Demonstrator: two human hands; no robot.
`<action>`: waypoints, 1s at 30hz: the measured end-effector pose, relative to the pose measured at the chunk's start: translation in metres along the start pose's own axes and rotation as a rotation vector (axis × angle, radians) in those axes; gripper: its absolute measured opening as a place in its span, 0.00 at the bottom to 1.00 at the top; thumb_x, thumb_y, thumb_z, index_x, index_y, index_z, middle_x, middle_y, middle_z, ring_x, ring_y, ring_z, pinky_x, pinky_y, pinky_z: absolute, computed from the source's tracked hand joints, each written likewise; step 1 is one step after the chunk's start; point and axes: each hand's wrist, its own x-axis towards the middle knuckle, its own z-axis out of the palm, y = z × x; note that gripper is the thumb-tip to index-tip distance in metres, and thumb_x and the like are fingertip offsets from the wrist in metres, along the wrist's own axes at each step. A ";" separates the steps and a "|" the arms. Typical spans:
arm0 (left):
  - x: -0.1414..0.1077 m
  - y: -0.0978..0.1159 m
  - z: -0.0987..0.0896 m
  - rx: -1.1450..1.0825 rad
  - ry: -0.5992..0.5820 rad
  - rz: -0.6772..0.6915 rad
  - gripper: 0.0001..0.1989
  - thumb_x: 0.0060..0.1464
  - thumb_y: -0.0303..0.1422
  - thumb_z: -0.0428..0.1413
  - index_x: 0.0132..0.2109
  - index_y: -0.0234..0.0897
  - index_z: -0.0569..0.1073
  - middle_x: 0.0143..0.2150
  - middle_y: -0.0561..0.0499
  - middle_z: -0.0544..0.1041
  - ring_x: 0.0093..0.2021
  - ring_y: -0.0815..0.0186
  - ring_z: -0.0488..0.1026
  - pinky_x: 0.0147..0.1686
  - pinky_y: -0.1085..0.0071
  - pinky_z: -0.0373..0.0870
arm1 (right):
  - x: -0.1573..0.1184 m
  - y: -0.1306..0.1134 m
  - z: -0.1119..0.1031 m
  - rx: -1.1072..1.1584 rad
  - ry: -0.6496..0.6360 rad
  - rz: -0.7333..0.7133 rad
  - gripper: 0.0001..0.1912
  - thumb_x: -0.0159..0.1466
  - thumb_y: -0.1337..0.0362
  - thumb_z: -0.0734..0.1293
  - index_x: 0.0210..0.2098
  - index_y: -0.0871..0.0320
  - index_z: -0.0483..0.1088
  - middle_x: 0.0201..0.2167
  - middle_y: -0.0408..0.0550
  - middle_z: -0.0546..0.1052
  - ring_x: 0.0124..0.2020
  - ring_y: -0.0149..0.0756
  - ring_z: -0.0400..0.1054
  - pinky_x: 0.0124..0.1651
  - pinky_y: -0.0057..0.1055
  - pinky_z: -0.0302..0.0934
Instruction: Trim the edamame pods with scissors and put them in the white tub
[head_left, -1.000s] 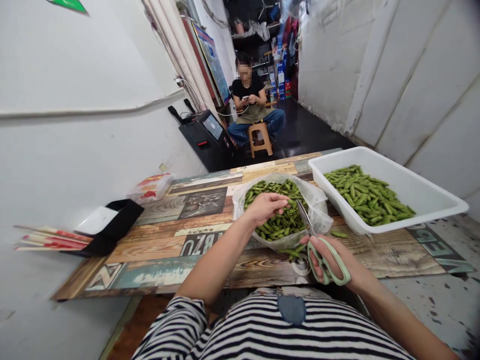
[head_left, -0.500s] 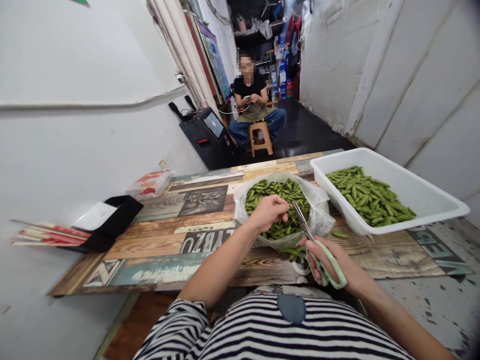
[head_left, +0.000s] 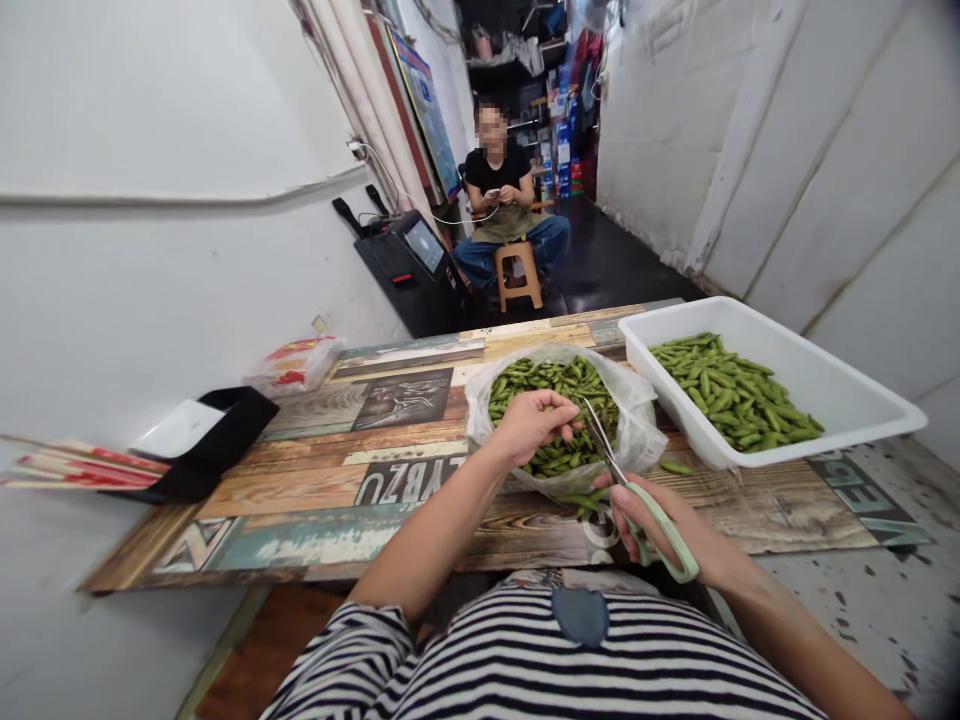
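Observation:
Pinched closed over the bag, my left hand (head_left: 534,425) holds an edamame pod, mostly hidden by the fingers. My right hand (head_left: 667,520) is wrapped around the pale green handles of a pair of scissors (head_left: 609,455). Their metal blades point up and away, with the tips close beside my left fingertips. Beneath both hands a clear plastic bag (head_left: 643,405) stands open on the table, full of green edamame pods (head_left: 559,378). A few loose pods (head_left: 677,467) lie on the tabletop beside and in front of it.
To the right, a white plastic tub (head_left: 862,415) contains more pods (head_left: 731,390). On the left are a black holder (head_left: 225,440) with chopsticks and a plastic packet (head_left: 294,366). Beyond the wood-patterned table (head_left: 300,520), a person (head_left: 499,185) sits holding a phone, behind a stool (head_left: 517,275).
The view has shifted slightly. Both hands stay over the bag in nearly the same pose, with the scissor tips still by my left fingers.

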 end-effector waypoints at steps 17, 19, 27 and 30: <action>0.047 0.068 0.036 0.080 -0.029 0.153 0.07 0.54 0.30 0.53 0.37 0.28 0.72 0.21 0.55 0.67 0.16 0.81 0.57 0.17 0.82 0.50 | 0.004 0.017 -0.003 0.227 0.041 0.124 0.24 0.59 0.42 0.60 0.35 0.59 0.64 0.14 0.35 0.64 0.12 0.25 0.58 0.14 0.23 0.55; 0.067 0.092 0.058 0.187 -0.141 0.301 0.09 0.54 0.28 0.52 0.41 0.29 0.73 0.31 0.49 0.73 0.26 0.77 0.67 0.25 0.81 0.61 | 0.000 0.013 -0.003 0.323 0.052 0.110 0.24 0.60 0.43 0.61 0.40 0.59 0.64 0.16 0.36 0.64 0.13 0.25 0.58 0.16 0.23 0.55; 0.055 0.072 0.018 1.156 -0.188 0.477 0.12 0.49 0.30 0.55 0.40 0.33 0.78 0.38 0.46 0.78 0.39 0.63 0.73 0.44 0.67 0.67 | -0.004 0.010 -0.007 0.409 0.139 0.118 0.26 0.58 0.44 0.63 0.45 0.59 0.65 0.18 0.37 0.64 0.14 0.27 0.57 0.16 0.26 0.56; 0.035 0.032 -0.008 1.298 0.011 0.313 0.13 0.48 0.36 0.58 0.39 0.35 0.78 0.38 0.45 0.79 0.38 0.60 0.73 0.41 0.67 0.68 | -0.010 0.006 -0.008 0.209 0.190 0.071 0.26 0.63 0.44 0.55 0.46 0.58 0.67 0.19 0.41 0.67 0.15 0.30 0.60 0.17 0.29 0.59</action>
